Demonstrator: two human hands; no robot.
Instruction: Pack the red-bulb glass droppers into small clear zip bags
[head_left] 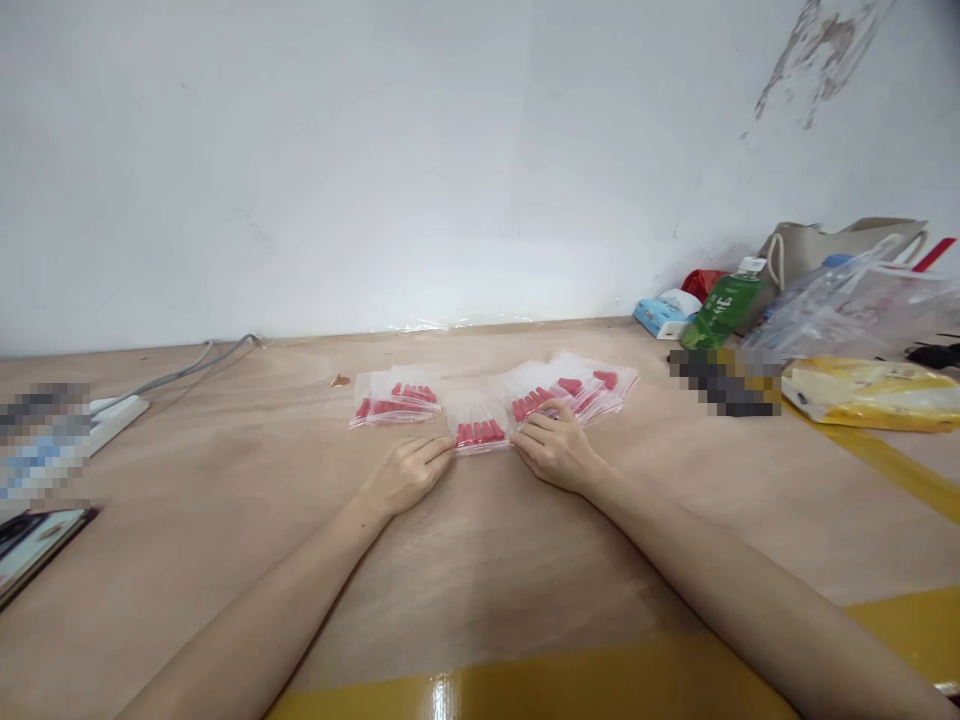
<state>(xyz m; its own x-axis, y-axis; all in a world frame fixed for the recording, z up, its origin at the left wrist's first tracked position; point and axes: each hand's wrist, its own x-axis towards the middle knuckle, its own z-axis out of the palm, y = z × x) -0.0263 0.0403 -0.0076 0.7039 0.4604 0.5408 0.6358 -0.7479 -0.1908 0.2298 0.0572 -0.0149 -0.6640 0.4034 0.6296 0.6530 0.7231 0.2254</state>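
Note:
Between my hands a clear plastic bag (480, 434) with several small red pieces in a row lies on the wooden table. My left hand (411, 473) pinches its left edge, fingers pressed together. At the bag's right edge my right hand (556, 446) has its fingertips closed on the corner, while its index finger reaches toward the neighbouring bags. Those form a fanned pile of similar bags (600, 392) to the right, also with red pieces inside. A smaller stack of such bags (396, 396) lies beyond my left hand.
A grey cable (187, 370) and a phone (45, 540) are at the left. On the right stand a blue tissue pack (664, 318), a green bottle (724, 308), a beige bag (817, 245) and a yellow packet (874, 392). Yellow tape (525, 685) runs along the near edge.

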